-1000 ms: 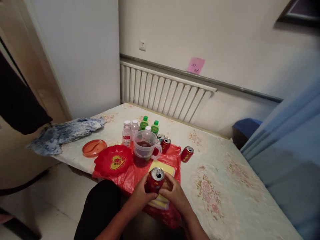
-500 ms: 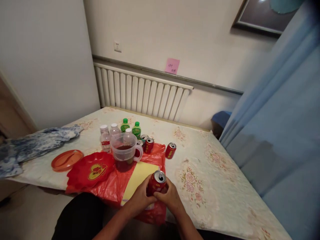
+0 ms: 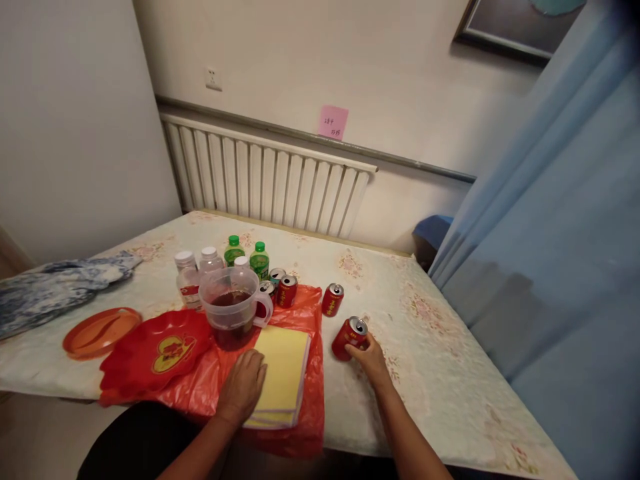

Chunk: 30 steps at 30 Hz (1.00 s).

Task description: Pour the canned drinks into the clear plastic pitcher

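Note:
My right hand (image 3: pixel 373 360) grips a red drink can (image 3: pixel 346 339) from its right side. The can's top is opened, and it tilts slightly over the tablecloth, right of the red plastic bag. My left hand (image 3: pixel 243 385) lies palm down with nothing in it, its fingers at the left edge of a stack of yellow paper (image 3: pixel 283 370). Beyond the paper stands a clear plastic measuring jug (image 3: pixel 230 310) with dark liquid inside. Another opened red can (image 3: pixel 333 300) stands upright just behind the held one.
Several white-capped bottles (image 3: pixel 187 280) and green-capped bottles (image 3: pixel 259 260) cluster behind the jug, with more cans (image 3: pixel 287 291) beside its handle. A red scalloped tray (image 3: pixel 135 353) and an orange plate (image 3: pixel 100 333) lie left. A radiator (image 3: pixel 270 177) lines the wall.
The red can has moved from between both hands to the right, held by my right hand alone. My left hand has let go and come down left, uncovering the yellow paper.

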Each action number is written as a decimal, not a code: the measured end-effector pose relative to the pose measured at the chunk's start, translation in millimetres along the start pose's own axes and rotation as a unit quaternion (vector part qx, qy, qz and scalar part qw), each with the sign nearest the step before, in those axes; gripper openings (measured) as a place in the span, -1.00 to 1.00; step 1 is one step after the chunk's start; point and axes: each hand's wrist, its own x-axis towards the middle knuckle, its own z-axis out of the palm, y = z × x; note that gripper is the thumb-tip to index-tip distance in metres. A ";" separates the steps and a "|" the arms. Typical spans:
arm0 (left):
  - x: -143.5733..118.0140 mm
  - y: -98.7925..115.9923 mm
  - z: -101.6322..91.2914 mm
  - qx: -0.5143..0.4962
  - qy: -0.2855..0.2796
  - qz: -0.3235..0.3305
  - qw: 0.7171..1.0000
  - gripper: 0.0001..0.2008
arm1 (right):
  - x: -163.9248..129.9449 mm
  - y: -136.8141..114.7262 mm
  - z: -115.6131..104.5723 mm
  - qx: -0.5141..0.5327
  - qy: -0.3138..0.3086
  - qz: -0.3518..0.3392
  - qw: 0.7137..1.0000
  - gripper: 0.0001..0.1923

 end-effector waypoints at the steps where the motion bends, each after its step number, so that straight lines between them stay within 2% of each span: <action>1: -1.0 -0.5 0.9 0.019 0.001 0.006 1.000 -0.80 | 5.5 3.8 -1.5 -0.003 0.002 0.001 1.000 -0.58; 6: -3.2 -0.9 3.1 0.062 -0.003 0.020 0.998 -0.81 | 29.5 19.8 -4.3 -0.029 0.023 0.000 0.999 -0.61; 11: -1.9 0.1 1.6 0.067 -0.008 0.014 0.998 -0.81 | 48.9 34.9 2.1 -0.076 0.098 -0.004 0.992 -0.46; 15: -1.7 -1.6 2.9 0.071 -0.015 0.015 0.997 -0.81 | 56.1 46.6 10.9 -0.098 0.148 -0.011 0.984 -0.34; 18: -1.9 -4.8 5.5 0.074 -0.014 0.020 0.997 -0.82 | 55.5 54.6 16.0 -0.107 0.172 -0.016 0.979 -0.35; 30: -1.5 -10.5 9.9 0.076 0.001 0.039 0.996 -0.85 | 58.4 77.1 16.0 -0.160 0.145 -0.033 0.976 -0.35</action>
